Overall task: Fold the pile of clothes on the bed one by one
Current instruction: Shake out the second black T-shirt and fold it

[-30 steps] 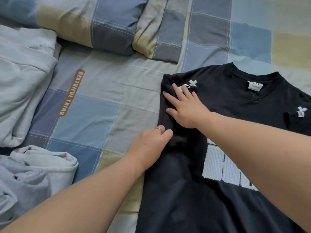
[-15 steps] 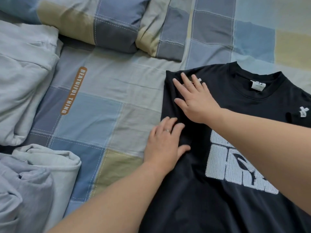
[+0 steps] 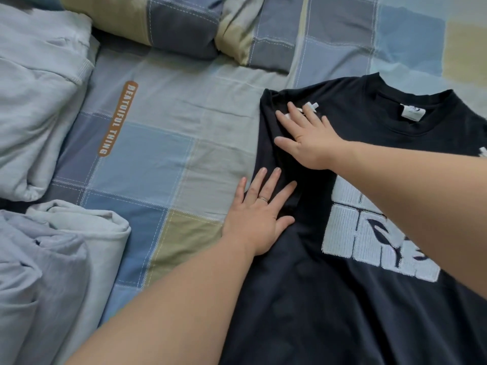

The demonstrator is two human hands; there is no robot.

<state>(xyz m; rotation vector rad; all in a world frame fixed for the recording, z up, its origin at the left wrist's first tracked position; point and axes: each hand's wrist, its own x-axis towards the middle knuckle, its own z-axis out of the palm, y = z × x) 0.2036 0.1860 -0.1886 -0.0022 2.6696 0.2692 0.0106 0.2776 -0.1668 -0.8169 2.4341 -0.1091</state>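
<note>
Black short-sleeved cotton T-shirt (image 3: 329,312): spread flat, front up, on the right part of the bed, collar pointed away from the wearer of the camera. A large white textured block print (image 3: 369,233) is seen on the chest, a white neck label (image 3: 413,113) inside the collar, and a small white cross mark (image 3: 312,106) near the shoulder. The side nearest the middle of the bed is turned inward, and a dark crease is seen between the two hands.

Right hand (image 3: 311,143): laid palm down on the shoulder area, fingers straight and spread, fingertips partly over the cross mark. Grip fully open; nothing is held.

Left hand (image 3: 259,219): pressed flat across the shirt's edge just below the right hand, the little finger on the sheet, the others on the black cloth. A thin ring (image 3: 263,199) is worn. Grip fully open; nothing is pinched.

Checked blue, grey and olive bed sheet (image 3: 158,167): an orange lettered patch (image 3: 118,118) is sewn on it. A matching checked pillow (image 3: 171,22) is set at the top. Pale grey rumpled garments (image 3: 34,101) are heaped at the far left, and more grey-blue clothes (image 3: 52,259) are piled at the lower left, well apart from the shirt.
</note>
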